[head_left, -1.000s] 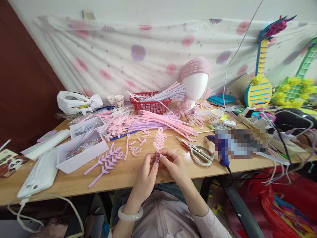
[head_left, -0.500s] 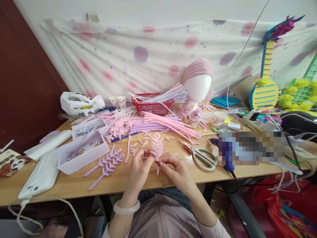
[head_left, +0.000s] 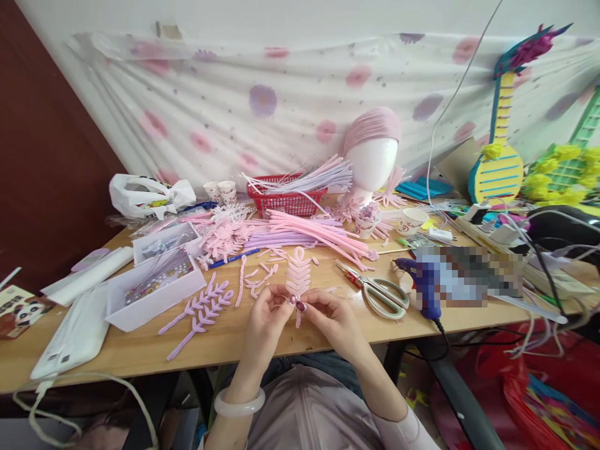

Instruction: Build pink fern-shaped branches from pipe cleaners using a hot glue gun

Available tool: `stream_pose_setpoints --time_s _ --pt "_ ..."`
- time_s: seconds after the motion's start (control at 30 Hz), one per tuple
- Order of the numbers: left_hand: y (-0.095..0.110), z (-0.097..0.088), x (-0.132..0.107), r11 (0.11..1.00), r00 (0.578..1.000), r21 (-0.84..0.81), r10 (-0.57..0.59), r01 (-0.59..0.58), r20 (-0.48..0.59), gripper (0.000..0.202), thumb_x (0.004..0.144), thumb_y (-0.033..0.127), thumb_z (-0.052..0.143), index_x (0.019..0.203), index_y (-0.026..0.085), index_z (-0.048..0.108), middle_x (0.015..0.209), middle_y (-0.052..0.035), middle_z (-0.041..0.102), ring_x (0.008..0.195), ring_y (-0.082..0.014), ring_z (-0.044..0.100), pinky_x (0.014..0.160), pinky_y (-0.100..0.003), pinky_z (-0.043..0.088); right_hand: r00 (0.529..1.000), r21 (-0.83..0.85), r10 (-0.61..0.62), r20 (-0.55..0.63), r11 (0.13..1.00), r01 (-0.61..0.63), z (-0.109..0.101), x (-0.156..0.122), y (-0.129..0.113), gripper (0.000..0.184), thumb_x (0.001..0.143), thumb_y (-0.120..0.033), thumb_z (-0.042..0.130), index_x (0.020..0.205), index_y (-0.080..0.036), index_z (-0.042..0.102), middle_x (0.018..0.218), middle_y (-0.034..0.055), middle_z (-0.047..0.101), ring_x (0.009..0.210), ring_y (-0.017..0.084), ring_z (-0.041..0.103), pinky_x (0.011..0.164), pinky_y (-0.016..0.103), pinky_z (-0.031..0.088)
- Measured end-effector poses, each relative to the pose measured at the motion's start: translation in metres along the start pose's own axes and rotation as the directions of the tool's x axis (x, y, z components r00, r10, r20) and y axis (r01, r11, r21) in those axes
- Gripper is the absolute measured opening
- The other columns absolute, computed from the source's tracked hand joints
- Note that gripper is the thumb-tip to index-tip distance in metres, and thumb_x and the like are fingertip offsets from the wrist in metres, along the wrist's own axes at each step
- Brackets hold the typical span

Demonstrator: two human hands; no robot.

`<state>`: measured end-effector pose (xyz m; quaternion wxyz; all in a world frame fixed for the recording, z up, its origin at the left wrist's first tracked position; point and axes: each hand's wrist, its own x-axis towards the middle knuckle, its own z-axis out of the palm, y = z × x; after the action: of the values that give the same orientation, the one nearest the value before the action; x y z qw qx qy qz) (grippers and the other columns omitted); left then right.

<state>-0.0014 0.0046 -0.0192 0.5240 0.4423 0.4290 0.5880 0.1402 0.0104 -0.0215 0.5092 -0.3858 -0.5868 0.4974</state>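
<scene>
Between my two hands is a pink leaf of bent pipe cleaner (head_left: 298, 272), its looped tip pointing away from me and a short stem showing below the fingers. My left hand (head_left: 269, 315) pinches its lower part, thumb at the stem. From the other side my right hand (head_left: 335, 322) pinches the same spot, the two thumbs meeting. Left of my hands lie purple pipe-cleaner sprigs (head_left: 201, 312). Short pink cut pieces (head_left: 262, 278) are scattered just beyond the leaf. Scissors (head_left: 382, 295) with pale green handles rest to the right.
Pink and purple pipe cleaners (head_left: 309, 231) lie in front of a red basket (head_left: 285, 201). White boxes (head_left: 154, 300) of beads stand left. A purple glue gun (head_left: 424, 287) lies right, near cords. A white mannequin head (head_left: 372, 159) stands behind; the table's front edge is close to me.
My left thumb has moved down and in to meet the right thumb on the stem. The leaf is held in nearly the same place; the view has shifted slightly.
</scene>
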Motion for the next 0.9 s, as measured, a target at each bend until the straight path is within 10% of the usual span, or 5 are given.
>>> stream_pose_setpoints --time_s 0.27,0.43,0.63,0.9 --pt "0.0 -0.005 -0.008 0.965 0.945 0.023 -0.262 0.263 0.196 0.036 0.067 0.039 0.077 0.087 0.011 0.067 0.075 -0.006 0.071 0.064 -0.0134 0.064 0.061 -0.024 0.054 0.995 -0.006 -0.044 -0.085 0.999 0.043 -0.003 0.006 0.0 0.021 0.075 -0.04 0.072 0.072 -0.02 0.074 0.077 0.0044 0.065 0.079 0.019 0.059 0.073 0.03 0.046" --pt "-0.001 -0.006 -0.001 0.965 0.95 -0.021 -0.255 0.263 0.179 0.038 0.063 0.043 0.08 0.081 0.011 0.07 0.067 -0.006 0.072 0.057 -0.0129 0.064 0.057 -0.023 0.054 0.999 0.1 0.035 -0.016 0.994 -0.034 -0.002 0.008 -0.005 0.026 0.071 -0.046 0.074 0.073 -0.02 0.074 0.077 0.0029 0.065 0.076 0.018 0.059 0.072 0.03 0.047" --pt "-0.011 -0.004 -0.005 0.979 0.971 0.002 -0.204 0.205 0.125 0.033 0.068 0.041 0.077 0.079 0.011 0.069 0.069 -0.0083 0.074 0.058 -0.0139 0.066 0.058 -0.023 0.055 0.963 0.178 0.072 -0.259 0.984 -0.026 -0.001 0.008 0.002 0.027 0.068 -0.041 0.077 0.085 -0.021 0.071 0.088 0.0035 0.071 0.082 0.019 0.063 0.076 0.03 0.048" --pt "-0.011 -0.005 -0.008 0.979 0.966 0.018 -0.203 0.203 0.163 0.031 0.071 0.04 0.075 0.078 0.011 0.069 0.07 -0.0088 0.075 0.057 -0.0137 0.066 0.057 -0.023 0.054 0.959 0.223 0.022 -0.283 0.974 0.043 0.002 0.013 0.004 0.019 0.068 -0.035 0.078 0.078 -0.021 0.07 0.08 0.0013 0.067 0.078 0.016 0.06 0.075 0.029 0.048"
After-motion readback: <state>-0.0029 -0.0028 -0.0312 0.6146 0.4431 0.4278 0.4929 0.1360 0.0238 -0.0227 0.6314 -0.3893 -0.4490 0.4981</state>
